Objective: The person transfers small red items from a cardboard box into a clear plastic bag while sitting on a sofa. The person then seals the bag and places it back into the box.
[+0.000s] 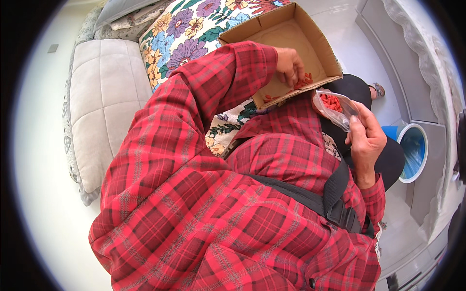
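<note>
My left hand (290, 66) reaches into a shallow cardboard box (316, 40), with its fingers curled down beside a small heap of red dried goji berries (303, 81). Whether any berries are between those fingertips is hidden. A few more berries (268, 98) lie along the box's near edge. With thumb and fingers, my right hand (367, 135) grips one edge of a clear plastic bag (340, 118). Its mouth is spread beside the box's near corner, and goji berries (330, 102) show inside.
The box rests on a floral woven cover (185, 51). A grey quilted cushion (109, 98) leans at the left by the white wall. Past my knees (391, 160), a blue bin (413, 152) with a liner stands on the pale floor near grey panels (386, 47) and lace-edged cloth.
</note>
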`<state>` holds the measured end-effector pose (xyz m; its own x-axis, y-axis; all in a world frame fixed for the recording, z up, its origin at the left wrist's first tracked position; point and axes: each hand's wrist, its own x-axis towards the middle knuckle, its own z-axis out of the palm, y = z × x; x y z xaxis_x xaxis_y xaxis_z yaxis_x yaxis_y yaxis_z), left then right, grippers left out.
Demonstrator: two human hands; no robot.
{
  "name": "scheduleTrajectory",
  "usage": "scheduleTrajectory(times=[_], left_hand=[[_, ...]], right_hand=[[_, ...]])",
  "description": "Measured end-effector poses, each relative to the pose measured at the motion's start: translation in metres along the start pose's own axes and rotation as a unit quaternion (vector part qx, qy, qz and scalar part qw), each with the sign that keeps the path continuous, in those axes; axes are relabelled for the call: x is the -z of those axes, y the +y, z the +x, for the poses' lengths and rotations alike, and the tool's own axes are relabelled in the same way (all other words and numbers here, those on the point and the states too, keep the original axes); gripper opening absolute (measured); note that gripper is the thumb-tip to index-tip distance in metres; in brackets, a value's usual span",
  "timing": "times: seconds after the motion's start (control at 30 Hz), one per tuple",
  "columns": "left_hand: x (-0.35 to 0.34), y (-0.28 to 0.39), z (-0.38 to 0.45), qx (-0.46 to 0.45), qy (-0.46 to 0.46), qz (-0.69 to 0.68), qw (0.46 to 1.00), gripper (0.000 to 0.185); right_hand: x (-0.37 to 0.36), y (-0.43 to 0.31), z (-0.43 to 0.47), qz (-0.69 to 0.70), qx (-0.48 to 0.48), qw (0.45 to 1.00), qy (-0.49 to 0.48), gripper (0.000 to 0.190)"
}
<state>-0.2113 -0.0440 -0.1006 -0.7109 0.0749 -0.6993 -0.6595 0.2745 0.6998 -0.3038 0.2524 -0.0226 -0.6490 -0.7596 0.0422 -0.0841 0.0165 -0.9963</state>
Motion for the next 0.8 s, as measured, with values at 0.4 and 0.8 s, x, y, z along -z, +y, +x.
scheduleTrajectory(times=[0.4,0.8], left_hand=[[-0.035,0.017,-0.002,-0.219,0.152,0.564,0.781,0.041],[-0.016,0.012,-0.003,-0.104,0.152,0.481,0.857,0.012]], right_hand=[[0.002,0.004,0.001,0.014,0.000,1.000,-0.017,0.027],[0.002,0.005,0.001,0.000,0.013,1.000,-0.015,0.025]])
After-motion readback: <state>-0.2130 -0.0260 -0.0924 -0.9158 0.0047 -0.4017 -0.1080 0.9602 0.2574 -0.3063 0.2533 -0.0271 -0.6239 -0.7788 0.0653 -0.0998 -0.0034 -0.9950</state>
